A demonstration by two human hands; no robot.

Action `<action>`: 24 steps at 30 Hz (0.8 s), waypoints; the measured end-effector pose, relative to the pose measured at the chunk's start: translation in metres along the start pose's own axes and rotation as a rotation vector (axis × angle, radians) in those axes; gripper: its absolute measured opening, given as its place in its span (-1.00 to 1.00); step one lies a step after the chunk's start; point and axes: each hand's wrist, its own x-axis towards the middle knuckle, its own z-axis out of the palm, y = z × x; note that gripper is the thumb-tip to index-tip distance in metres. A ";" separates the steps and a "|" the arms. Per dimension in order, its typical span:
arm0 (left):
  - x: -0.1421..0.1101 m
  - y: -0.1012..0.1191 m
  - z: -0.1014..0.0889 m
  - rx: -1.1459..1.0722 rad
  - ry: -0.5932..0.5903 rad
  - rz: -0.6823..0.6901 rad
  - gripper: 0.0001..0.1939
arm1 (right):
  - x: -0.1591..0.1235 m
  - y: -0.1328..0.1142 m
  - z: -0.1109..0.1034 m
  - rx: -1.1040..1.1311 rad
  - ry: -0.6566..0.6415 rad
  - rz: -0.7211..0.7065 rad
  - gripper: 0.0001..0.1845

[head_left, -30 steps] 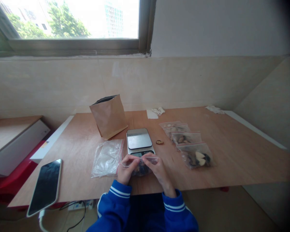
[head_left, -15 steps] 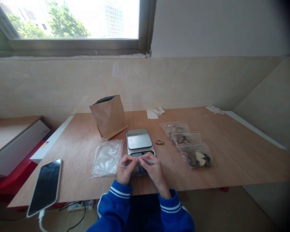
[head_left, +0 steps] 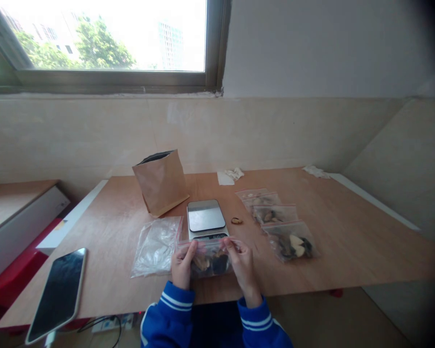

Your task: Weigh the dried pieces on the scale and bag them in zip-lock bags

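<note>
At the near side of the table point(head_left: 108, 285), left hand point(head_left: 181, 268) and right hand point(head_left: 242, 263) pinch, fingers closed, a filled bag point(head_left: 210, 262) (likely light, limp, slippery) by its top edge, the sensible hold.

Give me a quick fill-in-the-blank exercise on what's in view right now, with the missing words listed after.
1. The left grip and right grip both hold one filled plastic bag near a digital ____.
2. The brown paper bag stands with its mouth ____.
3. The phone lies on the ____ side of the picture.
4. The blue sleeves have ____ stripes at the cuffs.

Missing words: scale; open; left; white.
</note>
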 end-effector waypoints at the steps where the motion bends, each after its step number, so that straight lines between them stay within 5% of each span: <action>1: -0.001 0.000 0.002 -0.036 0.011 -0.024 -0.70 | 0.000 -0.001 0.000 -0.002 0.013 -0.009 -0.62; 6: -0.002 0.002 0.007 -0.204 0.013 -0.176 -0.57 | 0.000 -0.013 0.002 0.006 -0.042 -0.002 -0.53; 12: 0.007 0.011 -0.020 -0.003 -0.036 -0.043 -0.39 | 0.011 -0.040 -0.013 -0.025 0.051 -0.001 -0.40; 14: 0.010 0.021 -0.035 0.139 -0.010 0.032 -0.46 | 0.028 -0.052 -0.026 -0.115 0.114 -0.047 -0.39; 19: 0.029 0.049 -0.075 0.329 0.274 0.214 -0.51 | 0.103 -0.072 -0.059 -0.507 0.236 -0.261 -0.30; 24: 0.064 0.058 -0.107 0.470 0.424 0.243 -0.42 | 0.168 -0.073 -0.065 -0.719 0.265 -0.326 -0.31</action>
